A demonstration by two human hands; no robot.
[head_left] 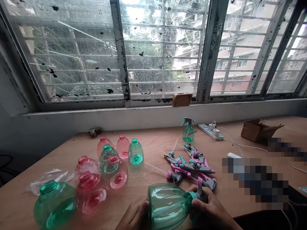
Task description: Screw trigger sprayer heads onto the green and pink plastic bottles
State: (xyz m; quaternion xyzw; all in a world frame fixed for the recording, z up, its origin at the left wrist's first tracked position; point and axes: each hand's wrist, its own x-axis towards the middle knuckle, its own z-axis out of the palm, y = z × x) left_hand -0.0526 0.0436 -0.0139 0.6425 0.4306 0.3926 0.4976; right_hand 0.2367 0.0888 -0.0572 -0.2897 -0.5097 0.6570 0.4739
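A green clear spray bottle (pixel 168 206) lies on its side between my hands at the near edge of the table. My left hand (pixel 134 213) grips its base end. At the neck, my right hand (pixel 212 204) is closed around the spray head (pixel 199 194), with fingers at its teal collar. The head's trigger is partly hidden by my fingers. Just beyond lies a pile of loose grey, pink and teal spray heads (pixel 192 166) with thin tubes. Several open bottles without heads stand to the left, among them a pink bottle (pixel 91 195) and a large green bottle (pixel 55 204).
A complete green spray bottle (pixel 188 131) stands near the wall. Beside it are a white power strip (pixel 211 131) with cables and an open cardboard box (pixel 256 131). Clear plastic film (pixel 51 179) lies at left. Blurred-out items cover part of the table's right side.
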